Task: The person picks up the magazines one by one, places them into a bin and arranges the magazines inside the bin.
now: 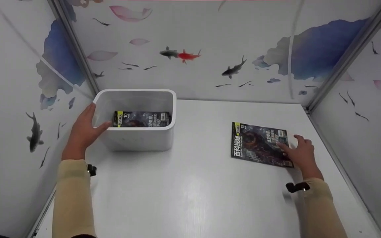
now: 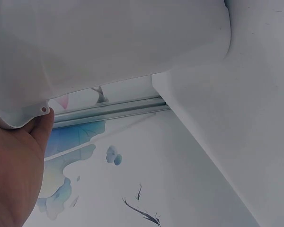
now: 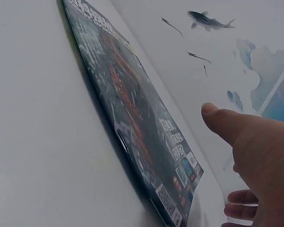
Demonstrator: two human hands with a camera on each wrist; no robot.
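A white plastic bin (image 1: 137, 140) stands at the back left, with a dark-covered magazine (image 1: 139, 118) lying inside it. My left hand (image 1: 82, 132) grips the bin's left side at the rim, the thumb over the front corner. In the left wrist view, fingers of that left hand (image 2: 19, 165) curl at the rim's corner beside a small hole. Another magazine (image 1: 258, 143) with a dark cover and white title lies flat to the right. Over its right edge, my right hand (image 1: 302, 155) hovers with parted fingers. The right wrist view shows the thumb (image 3: 227, 124) extended, apart from the cover.
The bin and magazine rest on a white tabletop (image 1: 190, 191). White panels painted with fish and petals (image 1: 184, 56) enclose the back and both sides, joined by grey metal corner posts (image 1: 74, 46). The bin stands near the left and back panels.
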